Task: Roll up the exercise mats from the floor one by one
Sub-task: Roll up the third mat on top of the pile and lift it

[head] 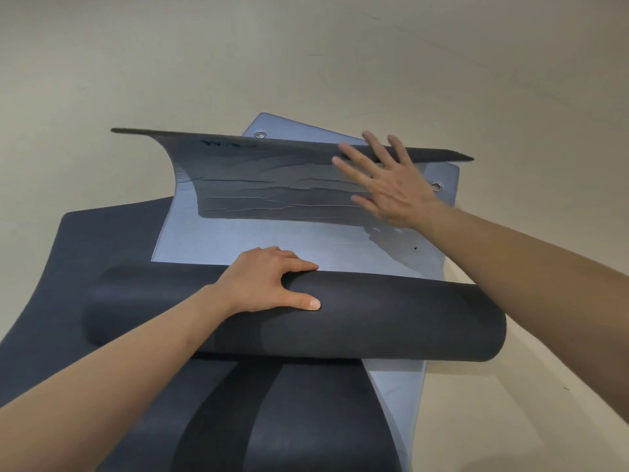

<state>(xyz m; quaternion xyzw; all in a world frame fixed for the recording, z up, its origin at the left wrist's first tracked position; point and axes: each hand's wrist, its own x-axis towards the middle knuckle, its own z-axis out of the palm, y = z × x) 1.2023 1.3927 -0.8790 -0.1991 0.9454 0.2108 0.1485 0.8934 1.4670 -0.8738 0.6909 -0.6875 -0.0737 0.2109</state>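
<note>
A dark grey mat (pixel 391 325) lies partly rolled into a thick roll across the middle of the view. My left hand (pixel 269 281) rests on top of the roll, fingers curved over its far side and thumb flat on the near side. Beyond the roll the mat's light grey inner face (pixel 272 243) lies flat, and its far end (pixel 272 141) curls up off the floor. My right hand (pixel 384 185) is spread with straight fingers against that raised far end.
Under the rolled mat lies a second light grey mat (pixel 446 175) with metal eyelets, turned at an angle. A dark mat (pixel 88 253) spreads flat at the left. My dark-clothed legs (pixel 306 420) show at the bottom. Beige floor (pixel 340 56) surrounds everything.
</note>
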